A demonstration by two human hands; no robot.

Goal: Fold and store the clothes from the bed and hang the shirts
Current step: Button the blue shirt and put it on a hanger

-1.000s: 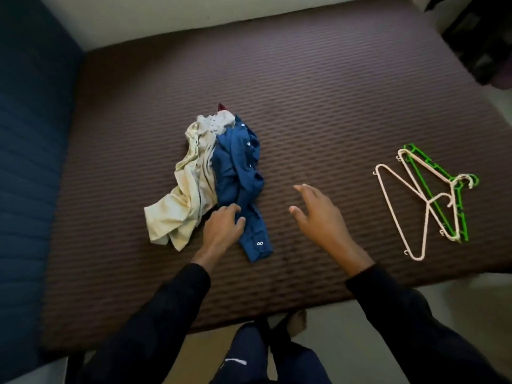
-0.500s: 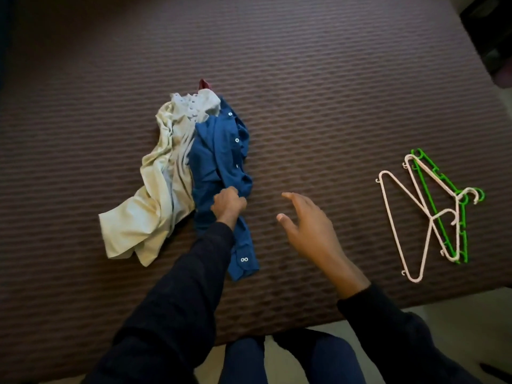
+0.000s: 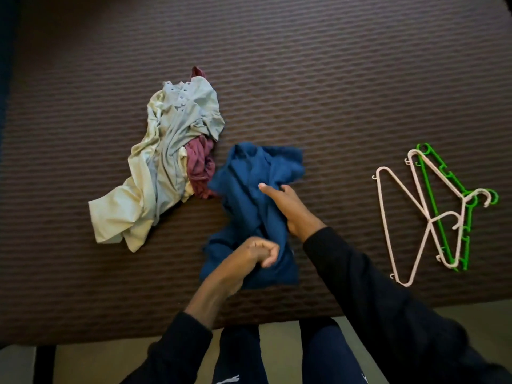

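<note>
Head view gave us the brown quilted bed (image 3: 360, 79) from above, with our blue shirt (image 3: 249, 195) lying crumpled near its front edge, just beside the rest of the clothes and apart from them. Our left hand (image 3: 259, 252) was clenched on a bunch of the shirt's lower cloth. Our right hand (image 3: 282, 202) lay on the shirt's right side with the thumb stretched out over the fabric; its fingers were tucked out of sight, so we could not tell whether they gripped the cloth or only rested on it.

We judged the shirt light, soft and limp, with nothing stiff in it: it would sag and twist wherever it was not held, though it would hardly slip from a pinch. We thought the shoulders or collar the best places to take it, so that it would hang open for a hanger; neither could be made out in the crumple.

To the left lay the pale shirts (image 3: 166, 162) heaped with a maroon garment (image 3: 200, 167) tucked among them. Well to the right lay the pink hangers (image 3: 399, 212) overlapping a green hanger (image 3: 432, 195). No basket, drawer or other container showed anywhere.
</note>
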